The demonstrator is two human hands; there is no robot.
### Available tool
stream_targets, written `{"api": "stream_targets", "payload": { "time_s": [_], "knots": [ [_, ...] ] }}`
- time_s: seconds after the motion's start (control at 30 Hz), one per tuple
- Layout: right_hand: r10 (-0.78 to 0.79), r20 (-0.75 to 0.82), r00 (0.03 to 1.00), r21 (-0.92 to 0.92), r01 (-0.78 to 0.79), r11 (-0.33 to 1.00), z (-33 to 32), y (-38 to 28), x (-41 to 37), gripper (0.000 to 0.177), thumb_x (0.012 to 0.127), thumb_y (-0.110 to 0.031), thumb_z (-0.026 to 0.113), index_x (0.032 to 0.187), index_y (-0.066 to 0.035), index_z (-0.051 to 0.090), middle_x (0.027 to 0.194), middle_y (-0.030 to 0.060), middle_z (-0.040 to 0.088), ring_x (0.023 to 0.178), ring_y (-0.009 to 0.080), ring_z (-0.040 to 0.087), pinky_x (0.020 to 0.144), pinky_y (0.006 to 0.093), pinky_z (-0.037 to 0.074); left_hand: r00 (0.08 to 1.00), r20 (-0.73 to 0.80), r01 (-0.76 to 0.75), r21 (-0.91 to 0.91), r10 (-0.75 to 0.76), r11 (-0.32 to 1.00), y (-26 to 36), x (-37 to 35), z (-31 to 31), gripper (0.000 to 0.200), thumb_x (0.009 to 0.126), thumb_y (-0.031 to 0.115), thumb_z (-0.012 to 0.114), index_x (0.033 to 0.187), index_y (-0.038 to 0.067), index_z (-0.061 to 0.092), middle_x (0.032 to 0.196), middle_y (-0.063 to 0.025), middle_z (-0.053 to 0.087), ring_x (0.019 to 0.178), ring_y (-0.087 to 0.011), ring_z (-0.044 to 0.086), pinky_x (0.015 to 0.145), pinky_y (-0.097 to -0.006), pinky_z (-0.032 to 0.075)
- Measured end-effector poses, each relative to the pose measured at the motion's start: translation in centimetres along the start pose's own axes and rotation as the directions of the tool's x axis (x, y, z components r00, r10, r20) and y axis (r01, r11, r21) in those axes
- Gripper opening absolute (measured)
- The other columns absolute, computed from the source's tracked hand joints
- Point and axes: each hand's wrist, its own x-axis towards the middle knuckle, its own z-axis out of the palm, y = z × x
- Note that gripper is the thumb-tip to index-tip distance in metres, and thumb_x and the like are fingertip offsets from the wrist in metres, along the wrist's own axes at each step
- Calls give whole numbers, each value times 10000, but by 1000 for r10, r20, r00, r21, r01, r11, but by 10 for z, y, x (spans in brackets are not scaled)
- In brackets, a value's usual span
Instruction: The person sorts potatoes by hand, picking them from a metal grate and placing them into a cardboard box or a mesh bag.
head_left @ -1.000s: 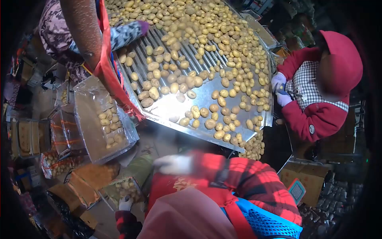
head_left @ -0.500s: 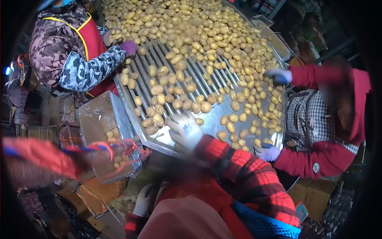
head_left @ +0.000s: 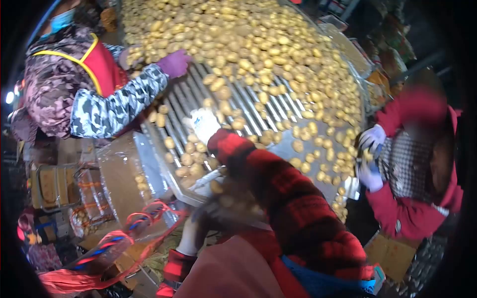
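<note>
My right hand (head_left: 204,125), in a white glove, reaches over the slatted metal sorting table (head_left: 180,102) among loose potatoes (head_left: 190,148). Its thumb side stands apart from the other fingers, which are foreshortened; no potato shows in it. My left hand (head_left: 202,212), in a glove with a dark palm, is low by the table's near edge. Motion smears its fingers. Blurred potatoes (head_left: 228,201) are just right of it, below the edge; whether it touches them I cannot make out.
A large heap of potatoes (head_left: 238,35) covers the far table. One co-worker's purple-gloved hand (head_left: 175,63) is at left; another co-worker's gloved hands (head_left: 370,149) meet at right. A plastic-lined box (head_left: 119,166) and red-and-blue cords (head_left: 107,248) are at lower left.
My right hand has moved away from the near edge, up and left over the slats. My left hand has risen toward the edge. The right co-worker's hands have come together off the table.
</note>
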Motion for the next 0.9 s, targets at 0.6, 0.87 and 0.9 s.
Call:
{"api": "stream_targets", "payload": {
  "time_s": [0.6,0.87,0.9],
  "knots": [
    [229,61,971,19,-231,973,14,133,-163,343,870,-142,546,1187,-89,665,1176,135,656,1143,361,606,955,471,495,953,272,301,-832,-132,466,-31,38,34,264,1072,283,486,1214,73,561,1105,-29,608,995,-135,607,840,-266,528],
    [630,102,770,564,-567,601,-4,85,-242,548,824,-167,664,1331,-35,504,956,158,680,887,389,679,771,451,558,949,-2,-311,180,317,933,-14,5,16,206,981,163,557,1141,34,573,1040,-108,621,978,-257,611,904,-356,486],
    [569,46,821,388,-540,747,7,69,-237,558,818,-140,650,1346,-55,487,1008,161,656,898,398,668,768,473,554,876,118,-442,586,468,679,-5,4,18,215,942,119,607,1135,27,583,1044,-127,618,1004,-269,610,937,-357,475]
  ]
}}
